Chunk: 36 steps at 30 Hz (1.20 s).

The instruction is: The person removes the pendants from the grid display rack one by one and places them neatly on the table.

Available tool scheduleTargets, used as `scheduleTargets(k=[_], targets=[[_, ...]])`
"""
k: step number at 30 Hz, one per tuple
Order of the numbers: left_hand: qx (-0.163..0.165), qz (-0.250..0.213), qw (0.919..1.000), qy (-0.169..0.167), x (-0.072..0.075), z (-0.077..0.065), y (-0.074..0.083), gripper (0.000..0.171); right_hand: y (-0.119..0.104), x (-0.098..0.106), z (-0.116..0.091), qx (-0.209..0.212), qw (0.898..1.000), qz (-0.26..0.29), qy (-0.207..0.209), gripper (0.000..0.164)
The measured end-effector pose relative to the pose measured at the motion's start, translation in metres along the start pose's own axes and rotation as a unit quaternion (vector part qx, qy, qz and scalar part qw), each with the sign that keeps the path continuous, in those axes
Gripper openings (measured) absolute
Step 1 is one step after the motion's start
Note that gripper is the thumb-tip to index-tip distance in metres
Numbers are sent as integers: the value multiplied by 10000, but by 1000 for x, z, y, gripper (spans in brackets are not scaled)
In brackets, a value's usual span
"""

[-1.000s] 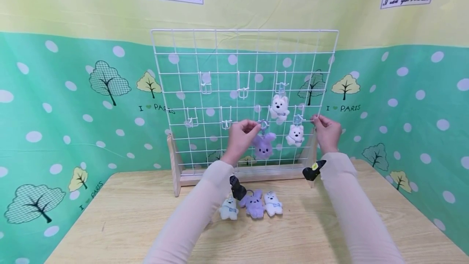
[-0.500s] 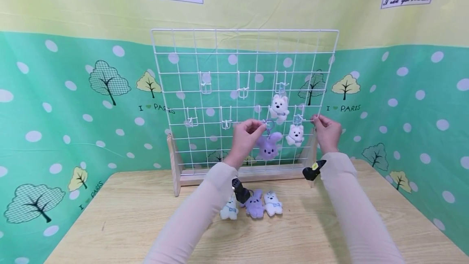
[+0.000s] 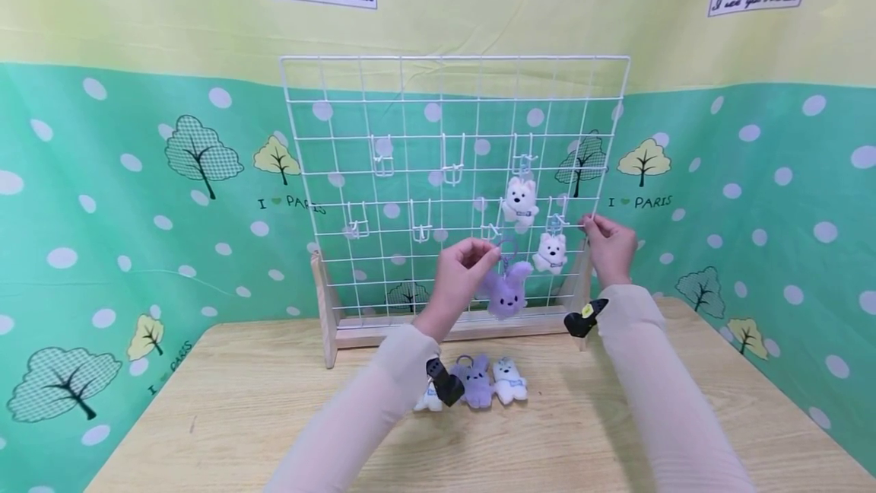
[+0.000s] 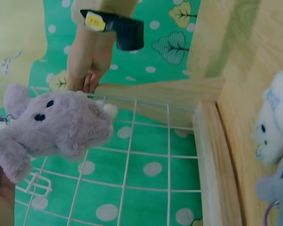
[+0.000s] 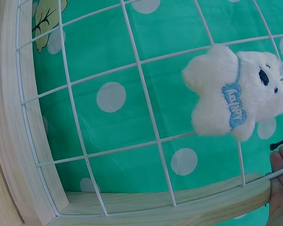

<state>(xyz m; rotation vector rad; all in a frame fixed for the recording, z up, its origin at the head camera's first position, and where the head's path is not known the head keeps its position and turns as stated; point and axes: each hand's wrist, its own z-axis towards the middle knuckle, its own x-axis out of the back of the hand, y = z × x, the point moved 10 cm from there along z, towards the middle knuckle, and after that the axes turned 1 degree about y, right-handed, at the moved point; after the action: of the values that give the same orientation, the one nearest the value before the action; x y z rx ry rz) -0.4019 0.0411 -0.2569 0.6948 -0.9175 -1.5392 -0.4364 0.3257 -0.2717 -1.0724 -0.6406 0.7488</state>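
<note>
My left hand (image 3: 460,278) pinches the ring of a purple bunny plush keychain (image 3: 508,297), which hangs in front of a white wire grid rack (image 3: 455,58). In the left wrist view the bunny (image 4: 61,123) shows its face, with its chain at the left edge. A white hook (image 3: 490,232) sits up and left of the ring. My right hand (image 3: 611,249) grips the right edge wire of the rack. Just left of it hangs a white plush keychain (image 3: 550,255) with a blue bow; another white plush keychain (image 3: 522,198) hangs on a hook above.
On the wooden table (image 3: 226,409) lie a purple bunny keychain (image 3: 477,388) and two white plush keychains, one (image 3: 509,383) to its right, the other partly behind the left wrist camera (image 3: 445,383). Several bare hooks, such as one at upper left (image 3: 383,166), stick out from the grid.
My left hand has moved the purple bunny keychain right, then down, away from the hook its ring overlapped earlier. My right hand stays on the rack's edge.
</note>
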Motion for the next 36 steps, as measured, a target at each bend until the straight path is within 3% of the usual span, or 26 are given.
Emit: scheduleTargets(k=[14,25,36], targets=[[417,-491,9974,-313,-5,-45,-5,15,-1,0,-1,4,10000,-29,-4,34],[823,-1155,9850,-983,-27,-90,-15,20,-2,1,-3,42,10000,-55,15,35],[1011,-1175,9767,-1484,-43,-132,-28,20,-2,0,-2,78,9999,-69,25,35]])
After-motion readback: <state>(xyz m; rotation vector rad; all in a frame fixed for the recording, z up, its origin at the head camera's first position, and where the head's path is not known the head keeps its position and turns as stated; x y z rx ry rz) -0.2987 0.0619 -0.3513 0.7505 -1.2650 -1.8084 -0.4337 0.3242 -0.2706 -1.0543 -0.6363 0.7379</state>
